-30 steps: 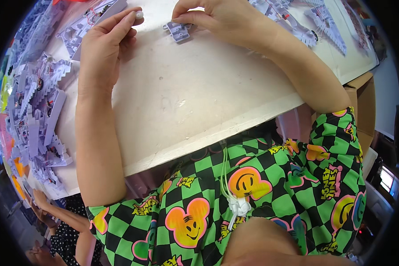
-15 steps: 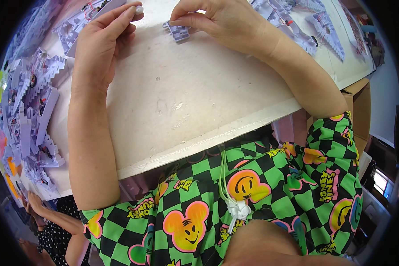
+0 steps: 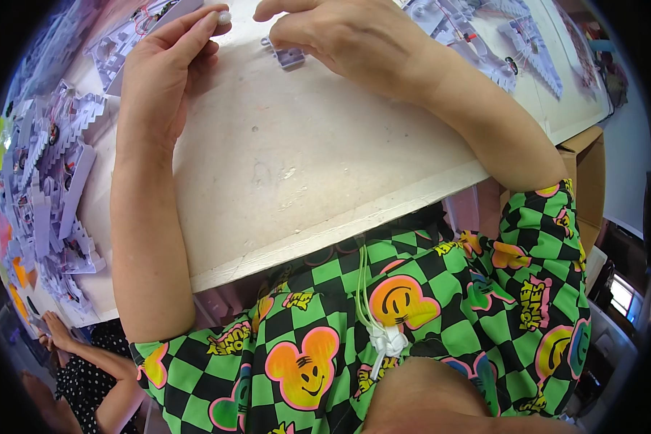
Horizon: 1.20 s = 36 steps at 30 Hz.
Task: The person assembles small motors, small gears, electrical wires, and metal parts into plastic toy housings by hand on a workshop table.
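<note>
At the far left of the bare tabletop, my left hand is closed in a pinch. Between its thumb and index finger sits a small white gear with a ribbed rim. My right hand hovers at the far middle, index finger and thumb apart, and I see nothing between them. Just under its fingers a small lavender plastic bracket with a ring-shaped lug lies on the table, partly hidden by the hand.
Lavender plastic housings with wires and small motors are piled along the left of the white table. More housings lie at the far right. A cardboard box stands beyond the right edge. Another person's arm shows at lower left.
My right hand has opened its pinch and let go of the lavender bracket, its fingers shifting left and up. My left hand keeps the white gear in almost the same place.
</note>
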### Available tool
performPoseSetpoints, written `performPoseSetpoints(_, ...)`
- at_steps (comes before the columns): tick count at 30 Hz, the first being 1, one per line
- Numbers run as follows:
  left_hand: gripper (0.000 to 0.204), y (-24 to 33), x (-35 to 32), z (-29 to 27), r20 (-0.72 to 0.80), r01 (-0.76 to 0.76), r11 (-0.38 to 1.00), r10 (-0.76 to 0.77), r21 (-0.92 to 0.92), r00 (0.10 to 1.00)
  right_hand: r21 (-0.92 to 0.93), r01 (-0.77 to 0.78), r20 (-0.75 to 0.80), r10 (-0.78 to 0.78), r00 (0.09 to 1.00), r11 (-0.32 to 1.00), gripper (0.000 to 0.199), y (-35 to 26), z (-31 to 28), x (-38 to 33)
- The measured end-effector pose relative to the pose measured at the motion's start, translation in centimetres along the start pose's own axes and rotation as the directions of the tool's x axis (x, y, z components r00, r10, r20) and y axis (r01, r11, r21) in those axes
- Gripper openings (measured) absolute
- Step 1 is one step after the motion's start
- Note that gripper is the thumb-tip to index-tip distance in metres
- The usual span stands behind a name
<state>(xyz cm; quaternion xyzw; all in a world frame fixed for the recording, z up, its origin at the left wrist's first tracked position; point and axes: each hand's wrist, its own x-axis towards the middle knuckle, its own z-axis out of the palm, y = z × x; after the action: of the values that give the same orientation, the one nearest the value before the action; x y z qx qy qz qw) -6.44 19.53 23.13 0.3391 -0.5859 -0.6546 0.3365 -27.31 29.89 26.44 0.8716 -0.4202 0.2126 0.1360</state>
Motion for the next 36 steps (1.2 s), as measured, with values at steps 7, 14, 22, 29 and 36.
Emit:
performPoseSetpoints(7, 0.028, 0.0, -0.3, -0.3, -0.024, 0.003, 1.000, -0.003, 0.001, 1.000, 0.063, -0.103, 0.032, 0.101, 0.994, 0.993, 0.009, -0.6, -1.9, -0.3)
performPoseSetpoints(14, 0.023, 0.7, -1.5, 1.5, -0.058, 0.010, 0.999, -0.013, -0.052, 0.998, -0.058, 0.004, 0.131, 0.004, 0.991, 0.998, 0.021, -0.9, -2.0, -0.6)
performPoseSetpoints(22, 0.025, 1.5, -3.1, 3.6, 0.040, 0.054, 0.997, -0.051, -0.064, 0.998, 0.248, -0.126, -0.067, 0.146, 0.987, 0.961, 0.029, -1.3, -2.5, 0.3)
performPoseSetpoints(29, 0.027, 1.5, -2.9, 3.7, 0.098, 0.010, 0.996, -0.001, -0.090, 0.995, 0.316, -0.073, -0.202, 0.142, 0.969, 0.946, 0.008, -0.3, -1.6, 0.9)
performPoseSetpoints(36, 0.034, 1.2, -2.8, 3.3, 0.089, -0.057, 0.996, 0.062, -0.066, 0.994, 0.376, -0.139, -0.152, 0.209, 0.966, 0.916, 0.011, -0.6, -2.2, 0.7)
